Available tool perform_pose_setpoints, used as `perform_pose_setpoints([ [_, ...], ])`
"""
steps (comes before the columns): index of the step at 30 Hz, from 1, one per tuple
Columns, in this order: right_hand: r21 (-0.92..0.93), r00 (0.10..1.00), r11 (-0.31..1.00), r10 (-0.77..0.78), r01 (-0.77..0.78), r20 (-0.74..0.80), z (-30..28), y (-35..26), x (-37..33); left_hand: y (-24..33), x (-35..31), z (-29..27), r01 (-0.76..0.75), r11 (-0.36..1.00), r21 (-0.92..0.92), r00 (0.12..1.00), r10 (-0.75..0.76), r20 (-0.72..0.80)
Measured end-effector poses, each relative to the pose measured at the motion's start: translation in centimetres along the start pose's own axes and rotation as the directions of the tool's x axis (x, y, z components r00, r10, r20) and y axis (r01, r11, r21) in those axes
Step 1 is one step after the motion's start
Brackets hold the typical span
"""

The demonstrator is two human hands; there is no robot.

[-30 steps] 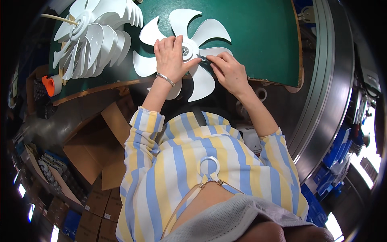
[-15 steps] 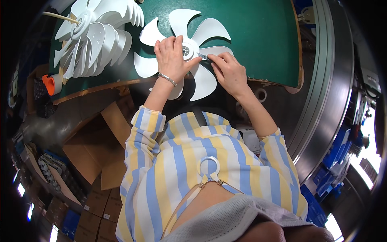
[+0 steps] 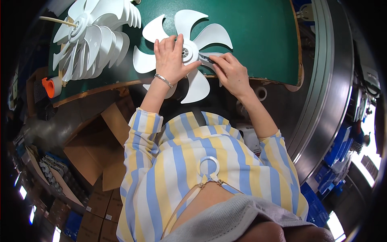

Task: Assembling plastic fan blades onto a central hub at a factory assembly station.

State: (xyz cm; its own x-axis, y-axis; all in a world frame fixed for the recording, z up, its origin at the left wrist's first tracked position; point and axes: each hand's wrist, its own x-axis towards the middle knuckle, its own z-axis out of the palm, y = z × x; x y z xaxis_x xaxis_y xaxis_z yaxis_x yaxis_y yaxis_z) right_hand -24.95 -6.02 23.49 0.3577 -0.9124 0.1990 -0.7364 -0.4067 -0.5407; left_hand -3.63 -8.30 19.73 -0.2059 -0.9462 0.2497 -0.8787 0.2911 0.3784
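A white plastic fan impeller (image 3: 195, 84) with several curved blades lies on the green tabletop, its near blades reaching past the table's front edge. My left hand (image 3: 171, 60) grips it beside the round hub, fingers over the far-left side and thumb stretched along the near side. Just right of the hub, my right hand (image 3: 231, 72) pinches a small dark-handled knife (image 3: 207, 59). Its pale tip points left, at the hub's rim near the root of one blade. Whether the tip touches the plastic I cannot tell.
At the back left, several white fan impellers (image 3: 100, 40) are stacked on a thin wooden rod (image 3: 56, 20). An orange tape dispenser (image 3: 50, 86) sits at the table's left corner. An opened cardboard box (image 3: 88, 153) stands below on the left; a metal rail (image 3: 322, 80) runs along the right.
The impeller has turned slightly clockwise under my left hand. My right hand has shifted a little right and down with the knife, which stays beside the hub.
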Motion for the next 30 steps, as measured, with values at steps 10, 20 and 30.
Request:
perform_pose_setpoints([
  [10, 0.013, 0.997, 1.0, -0.014, 0.013, 0.071, 0.13, -0.27, -0.08, -0.11, 0.15, -0.13, -0.009, 0.999, 0.032, 0.999, 0.008, 0.036],
  [20, -0.031, 0.998, 0.999, -0.023, 0.025, 0.064, 0.18, -0.46, -0.04, -0.07, 0.12, 0.15, 0.003, 1.0, 0.023, 1.0, -0.003, 0.014],
  [30, -0.005, 0.997, 1.0, -0.019, 0.019, 0.069, 0.18, -0.23, -0.16, 0.03, 0.13, 0.17, 0.019, 1.0, 0.021, 1.0, -0.02, 0.015],
])
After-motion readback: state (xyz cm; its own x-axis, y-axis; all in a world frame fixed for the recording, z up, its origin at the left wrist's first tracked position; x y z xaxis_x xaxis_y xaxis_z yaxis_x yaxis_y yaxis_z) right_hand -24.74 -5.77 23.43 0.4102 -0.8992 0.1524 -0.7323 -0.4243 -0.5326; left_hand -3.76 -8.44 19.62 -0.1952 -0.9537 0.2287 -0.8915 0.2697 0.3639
